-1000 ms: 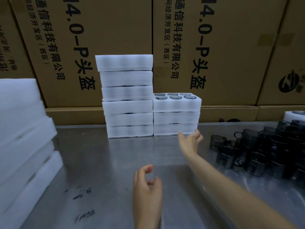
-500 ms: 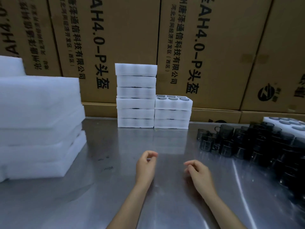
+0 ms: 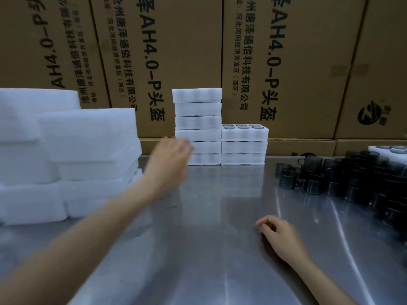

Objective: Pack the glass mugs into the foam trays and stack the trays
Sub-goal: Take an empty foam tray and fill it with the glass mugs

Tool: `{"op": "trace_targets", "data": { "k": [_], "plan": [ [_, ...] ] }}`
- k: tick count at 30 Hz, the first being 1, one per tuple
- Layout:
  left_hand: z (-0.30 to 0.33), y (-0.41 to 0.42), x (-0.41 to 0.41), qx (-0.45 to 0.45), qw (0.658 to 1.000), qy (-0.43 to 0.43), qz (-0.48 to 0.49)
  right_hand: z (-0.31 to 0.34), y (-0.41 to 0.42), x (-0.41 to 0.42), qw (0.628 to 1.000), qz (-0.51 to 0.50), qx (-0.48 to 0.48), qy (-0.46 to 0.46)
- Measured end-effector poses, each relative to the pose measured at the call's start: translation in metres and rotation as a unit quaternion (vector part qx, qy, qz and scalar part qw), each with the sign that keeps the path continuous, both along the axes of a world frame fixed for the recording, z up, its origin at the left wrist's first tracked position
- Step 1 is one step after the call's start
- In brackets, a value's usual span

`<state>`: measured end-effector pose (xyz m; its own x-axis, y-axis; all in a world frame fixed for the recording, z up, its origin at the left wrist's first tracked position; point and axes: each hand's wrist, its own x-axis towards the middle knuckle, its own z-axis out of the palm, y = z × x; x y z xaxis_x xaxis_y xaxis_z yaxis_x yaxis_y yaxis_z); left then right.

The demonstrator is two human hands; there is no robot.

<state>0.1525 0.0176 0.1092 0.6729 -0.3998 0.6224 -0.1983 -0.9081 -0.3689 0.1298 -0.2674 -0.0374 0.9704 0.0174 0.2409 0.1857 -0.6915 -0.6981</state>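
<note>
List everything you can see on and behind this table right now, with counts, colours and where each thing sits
Taller tray stack: six white foam trays, back centre of the table.
Shorter tray stack: three white foam trays, touching the taller stack's right side; top tray shows mug rims in its holes.
Foam pile: white, count unclear, left side of the table.
Glass mugs: many, dark smoky glass, clustered at right; too crowded to count.
Partly seen tray: one, white, far right behind the mugs.
Cardboard boxes: several, brown with black print, along the back.
Table: one, shiny metal.
Left hand: blurred, reaching toward the foam pile, holding nothing.
Right hand: loosely curled, empty, low over the table.
</note>
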Motion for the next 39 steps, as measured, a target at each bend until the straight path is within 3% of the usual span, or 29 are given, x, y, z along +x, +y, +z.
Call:
{"op": "trace_targets", "data": {
  "k": [3,5,9,12,16,20,23,25,27,29,30,33,36,39],
  "plan": [
    [0.062,0.048,0.009,-0.070,0.974,-0.034,0.214,0.002,0.002,-0.004,1.000,-0.007,-0.016,0.000],
    [0.085,0.071,0.009,-0.104,0.948,-0.014,0.300,0.003,0.003,-0.005,1.000,-0.009,-0.013,-0.003],
    [0.088,0.099,0.002,-0.151,0.908,0.056,0.388,0.005,0.003,-0.006,1.000,-0.011,-0.014,-0.002],
    [0.078,0.104,-0.001,-0.163,0.907,0.043,0.385,0.003,0.002,-0.003,1.000,-0.011,-0.009,0.002],
    [0.076,0.092,-0.005,-0.183,0.930,-0.022,0.319,0.002,0.002,0.000,1.000,-0.007,0.008,0.002],
    [0.076,0.049,-0.020,-0.151,0.968,-0.128,0.156,0.000,0.002,0.002,0.999,-0.005,0.032,-0.004],
    [0.046,-0.003,-0.047,-0.184,0.976,-0.111,-0.027,0.004,-0.001,0.002,0.981,-0.002,0.191,-0.029],
    [0.006,-0.035,-0.071,-0.212,0.966,-0.054,-0.139,0.012,-0.009,0.000,0.932,-0.031,0.362,-0.018],
    [-0.038,-0.057,-0.093,-0.220,0.952,0.013,-0.213,0.020,-0.023,-0.006,0.851,-0.052,0.520,0.047],
    [-0.077,-0.068,-0.106,-0.231,0.936,0.086,-0.251,0.022,-0.044,-0.011,0.786,-0.048,0.607,0.101],
    [-0.092,-0.071,-0.108,-0.228,0.931,0.117,-0.261,0.022,-0.055,-0.014,0.774,-0.038,0.621,0.115],
    [-0.120,-0.077,-0.104,-0.202,0.918,0.189,-0.283,0.022,-0.076,-0.020,0.795,-0.016,0.593,0.131],
    [-0.130,-0.086,-0.098,-0.243,0.889,0.254,-0.292,0.027,-0.075,-0.021,0.809,-0.024,0.575,0.119],
    [-0.123,-0.098,-0.091,-0.353,0.836,0.295,-0.299,0.026,-0.071,-0.020,0.886,-0.080,0.450,0.079]
  ]
}}
